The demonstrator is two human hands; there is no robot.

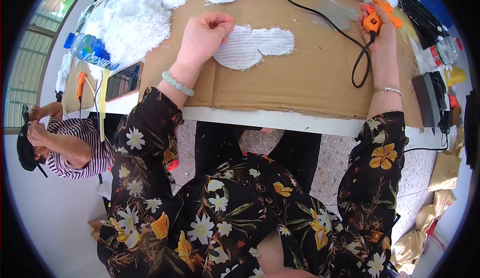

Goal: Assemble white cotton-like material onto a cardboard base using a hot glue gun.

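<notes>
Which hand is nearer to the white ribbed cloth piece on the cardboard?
The left hand. It rests on the left end of the white ribbed cloth piece, touching it. The right hand is apart, far to its right, holding the orange glue gun.
</notes>
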